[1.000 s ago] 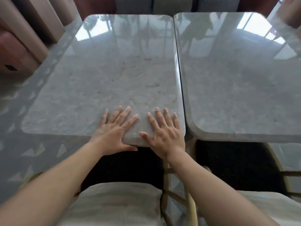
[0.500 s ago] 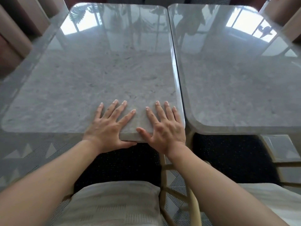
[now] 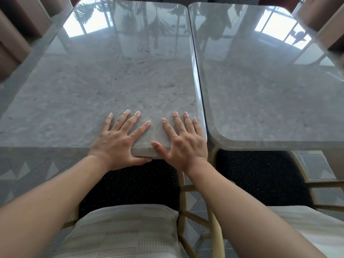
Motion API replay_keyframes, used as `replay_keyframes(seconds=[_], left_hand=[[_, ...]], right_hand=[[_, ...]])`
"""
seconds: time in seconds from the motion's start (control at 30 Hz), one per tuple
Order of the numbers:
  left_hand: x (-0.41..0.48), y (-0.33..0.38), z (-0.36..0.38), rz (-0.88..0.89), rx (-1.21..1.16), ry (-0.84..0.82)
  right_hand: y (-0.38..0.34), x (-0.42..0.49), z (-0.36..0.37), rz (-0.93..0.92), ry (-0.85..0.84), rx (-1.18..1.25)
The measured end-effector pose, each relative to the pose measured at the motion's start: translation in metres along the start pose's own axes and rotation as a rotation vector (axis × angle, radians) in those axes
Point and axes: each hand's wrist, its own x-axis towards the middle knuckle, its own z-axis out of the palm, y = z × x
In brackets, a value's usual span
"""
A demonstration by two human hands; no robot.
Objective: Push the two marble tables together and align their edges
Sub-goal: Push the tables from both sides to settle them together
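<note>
Marble tables: two worktops side by side, a left worktop (image 3: 111, 75) and a right worktop (image 3: 270, 86), filling the frame from 9 o'clock across to 3 o'clock.
Material and texture: grey mottled stone, polished; the far halves towards 12 o'clock mirror bright windows and palm fronds, the near halves look duller and speckled.
Shape: thick rectangular slabs with rounded corners and softly rounded edges.
Seam: a thin dark line (image 3: 197, 75) runs between the inner edges from 12 o'clock down to the centre; whether the slabs touch along it cannot be told. At the near end the rounded corners curve apart.
Near edges: the left slab's front edge sits slightly lower in frame than the right slab's.
Left hand (image 3: 119, 140): flat, palm down, fingers spread, on the left worktop's near edge just left of centre; thumb tucked against the front face. It grips nothing.
Right hand (image 3: 184, 142): flat, fingers spread, on the same slab's near right corner, thumb on top. It holds nothing.
Chairs: two, with dark speckled seats, a left chair (image 3: 134, 183) and a right chair (image 3: 260, 175), at 6 and 4 o'clock, with tan frames.
Floor (image 3: 37, 170): patterned with pale triangles and fine stripes.
</note>
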Motion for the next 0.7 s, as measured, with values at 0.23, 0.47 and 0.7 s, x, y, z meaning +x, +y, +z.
replay_keyframes(seconds=[0.23, 0.47, 0.7], left_hand=[[0.0011, 0.0003, -0.0032, 0.0, -0.01, -0.002], [0.0034, -0.0011, -0.0016, 0.008, -0.014, -0.007], [0.0065, -0.0008, -0.0006, 0.011, -0.012, -0.015]], right_hand=[[0.0008, 0.0012, 0.0, 0.0, 0.0, 0.002], [0.0024, 0.0036, 0.0003, 0.006, 0.009, 0.018], [0.0058, 0.0064, 0.0011, 0.001, 0.005, 0.018]])
